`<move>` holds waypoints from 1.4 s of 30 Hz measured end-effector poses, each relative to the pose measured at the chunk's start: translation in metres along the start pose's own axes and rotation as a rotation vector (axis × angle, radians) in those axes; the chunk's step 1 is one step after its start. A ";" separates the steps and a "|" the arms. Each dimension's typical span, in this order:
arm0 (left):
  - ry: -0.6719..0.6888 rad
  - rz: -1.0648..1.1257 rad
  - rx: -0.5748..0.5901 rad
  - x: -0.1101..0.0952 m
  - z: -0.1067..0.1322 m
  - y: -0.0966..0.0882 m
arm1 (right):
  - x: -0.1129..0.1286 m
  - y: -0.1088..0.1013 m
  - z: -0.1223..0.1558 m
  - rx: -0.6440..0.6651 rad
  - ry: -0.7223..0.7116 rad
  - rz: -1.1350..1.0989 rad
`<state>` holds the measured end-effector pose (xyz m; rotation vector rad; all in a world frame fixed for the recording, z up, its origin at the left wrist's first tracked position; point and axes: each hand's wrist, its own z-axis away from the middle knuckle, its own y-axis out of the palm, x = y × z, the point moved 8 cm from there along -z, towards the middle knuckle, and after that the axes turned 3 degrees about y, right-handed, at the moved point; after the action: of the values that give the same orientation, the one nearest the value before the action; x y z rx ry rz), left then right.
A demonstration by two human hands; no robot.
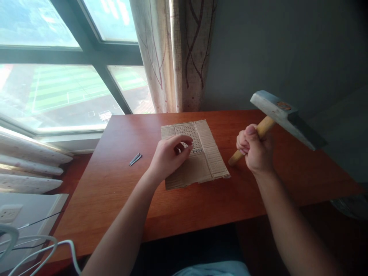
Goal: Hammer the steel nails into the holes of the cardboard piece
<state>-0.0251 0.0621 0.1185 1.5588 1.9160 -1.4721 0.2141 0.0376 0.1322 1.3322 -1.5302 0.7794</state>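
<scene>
My right hand (254, 147) is wrapped round the wooden handle of a hammer (274, 107), raised above the right part of the table. The hammer's grey metal head is up, and its handle slants down to the left. Over a flat piece of brown cardboard (211, 153), my left hand (172, 153) is curled with thumb and forefinger close together. Whatever may be between those fingertips is too small to make out. Rows of small dark holes (191, 132) mark the far half of the cardboard. Several nails (135, 159) lie in a small bunch left of my left hand.
The reddish-brown wooden table (115, 199) stands by a window (66, 84) and a patterned curtain (172, 57). White cables (54, 243) loop at the lower left, near a wall socket (10, 213). A grey wall rises behind the table.
</scene>
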 end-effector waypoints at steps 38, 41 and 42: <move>-0.537 -1.004 0.235 0.106 0.090 -0.090 | 0.002 -0.022 -0.006 -0.177 -0.067 -0.064; -0.536 -0.996 0.226 0.102 0.088 -0.090 | 0.002 -0.021 -0.005 -0.182 -0.072 -0.059; -0.535 -0.996 0.212 0.101 0.088 -0.090 | 0.002 -0.021 -0.005 -0.181 -0.072 -0.059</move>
<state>-0.1728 0.0571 0.0542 0.0783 2.2924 -2.1886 0.2359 0.0370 0.1336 1.2757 -1.5711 0.5480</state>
